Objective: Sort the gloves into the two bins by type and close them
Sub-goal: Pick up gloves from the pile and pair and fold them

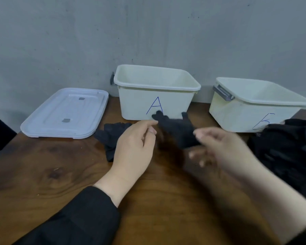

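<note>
A person's left hand [132,147] and right hand [224,149] are hovering over a wooden counter [42,174], with a black glove [177,129] blurred between them; whether either hand has a grip on it is unclear. Another black glove [111,137] is lying flat by the left hand. Open bin A [155,92] and bin B [254,105] are standing along the counter's far edge, a lid [65,114] lying toward the far left corner. Dark padded gloves [288,149] are sitting piled at the right edge.
</note>
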Tool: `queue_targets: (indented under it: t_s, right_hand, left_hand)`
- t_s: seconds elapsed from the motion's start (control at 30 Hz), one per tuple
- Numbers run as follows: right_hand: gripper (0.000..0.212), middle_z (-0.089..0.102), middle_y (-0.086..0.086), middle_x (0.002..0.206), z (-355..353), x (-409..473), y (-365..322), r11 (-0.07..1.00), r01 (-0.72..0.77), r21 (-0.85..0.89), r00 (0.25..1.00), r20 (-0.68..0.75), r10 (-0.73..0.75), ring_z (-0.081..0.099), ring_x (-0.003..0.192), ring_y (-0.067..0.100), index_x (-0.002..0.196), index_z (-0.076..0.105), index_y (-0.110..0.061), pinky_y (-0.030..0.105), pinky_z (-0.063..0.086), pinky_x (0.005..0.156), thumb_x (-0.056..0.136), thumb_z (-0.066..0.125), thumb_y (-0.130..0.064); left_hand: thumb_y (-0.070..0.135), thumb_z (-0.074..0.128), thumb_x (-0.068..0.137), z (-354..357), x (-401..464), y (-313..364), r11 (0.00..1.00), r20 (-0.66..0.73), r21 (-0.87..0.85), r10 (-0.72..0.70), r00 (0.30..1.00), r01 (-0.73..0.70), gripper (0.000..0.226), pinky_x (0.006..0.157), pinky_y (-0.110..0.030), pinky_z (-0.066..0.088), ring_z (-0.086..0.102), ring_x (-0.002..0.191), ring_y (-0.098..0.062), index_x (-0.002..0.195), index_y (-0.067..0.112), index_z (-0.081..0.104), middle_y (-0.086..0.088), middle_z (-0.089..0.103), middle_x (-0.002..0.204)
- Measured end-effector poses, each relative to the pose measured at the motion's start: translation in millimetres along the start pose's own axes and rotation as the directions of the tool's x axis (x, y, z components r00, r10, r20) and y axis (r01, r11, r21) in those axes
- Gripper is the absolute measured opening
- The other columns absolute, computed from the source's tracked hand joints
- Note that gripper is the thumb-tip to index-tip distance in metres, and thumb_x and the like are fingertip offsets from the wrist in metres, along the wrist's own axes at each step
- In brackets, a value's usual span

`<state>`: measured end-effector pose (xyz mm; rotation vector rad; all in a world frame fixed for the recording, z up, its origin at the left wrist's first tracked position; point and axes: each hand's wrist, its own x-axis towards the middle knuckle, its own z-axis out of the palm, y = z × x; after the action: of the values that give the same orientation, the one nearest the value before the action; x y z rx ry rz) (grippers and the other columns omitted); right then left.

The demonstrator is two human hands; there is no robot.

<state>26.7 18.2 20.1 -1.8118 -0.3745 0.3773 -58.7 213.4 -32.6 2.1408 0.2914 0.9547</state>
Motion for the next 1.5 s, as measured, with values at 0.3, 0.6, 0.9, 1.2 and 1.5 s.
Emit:
queue_targets:
  t_s: [0.3,0.6,0.9,1.2,1.5]
  right_hand:
    - [0.030,0.057,-0.023,0.110,5.3,-3.7,71.1,0.549,0.496,-0.673,0.856,0.269,-0.442,0.054,0.106,0.001,0.113,0.072,-0.030,0.021,0.046,0.089,0.097,0.051,-0.046]
    - [0.022,0.059,-0.023,0.105,6.4,-1.7,83.9,0.516,0.535,-0.669,0.829,0.299,-0.472,0.055,0.101,0.002,0.101,0.071,-0.032,0.030,0.040,0.099,0.102,0.050,-0.036]
    - [0.017,0.062,-0.018,0.104,-12.7,-9.7,77.5,0.652,0.460,-0.603,0.842,0.064,-0.536,0.056,0.101,0.004,0.101,0.071,-0.024,0.035,0.049,0.092,0.103,0.054,-0.028]
    - [0.013,0.065,-0.011,0.100,-128.6,-41.6,60.1,0.610,0.308,-0.730,0.805,-0.142,-0.576,0.061,0.093,0.007,0.100,0.072,-0.016,0.024,0.050,0.082,0.100,0.060,-0.020]
    - [0.053,0.049,-0.002,0.147,-272.8,-44.2,50.5,0.284,-0.162,-0.945,0.938,-0.236,-0.253,0.041,0.134,0.027,0.137,0.057,-0.025,0.051,0.035,0.104,0.091,0.048,0.000]
  left_hand:
    - [0.014,0.048,0.098,11.7,-0.6,-3.0,0.990,0.166,0.137,0.014,0.986,-0.037,0.026,0.081,-0.017,0.045,0.057,0.087,-0.001,0.101,0.023,0.072,0.015,0.066,0.094]
    - [0.018,0.042,0.101,20.0,-3.8,5.2,0.910,0.603,0.321,0.016,0.797,-0.261,0.034,0.102,-0.034,0.038,0.049,0.104,-0.005,0.100,0.031,0.073,0.018,0.063,0.109]
    - [0.010,0.050,0.095,35.4,-9.2,19.3,0.931,0.462,0.259,0.115,0.879,-0.257,0.032,0.103,-0.037,0.040,0.053,0.109,-0.008,0.109,0.027,0.073,0.014,0.065,0.111]
    - [0.020,0.047,0.100,113.0,-36.5,80.2,0.927,0.510,0.099,0.266,0.818,-0.363,0.032,0.097,-0.021,0.038,0.050,0.106,0.001,0.124,0.029,0.066,0.020,0.060,0.117]
    - [0.030,0.040,0.104,163.9,-47.9,109.4,0.943,0.636,0.026,0.240,0.734,-0.330,0.034,0.084,-0.033,0.051,0.057,0.098,-0.009,0.136,0.032,0.053,0.016,0.058,0.112]
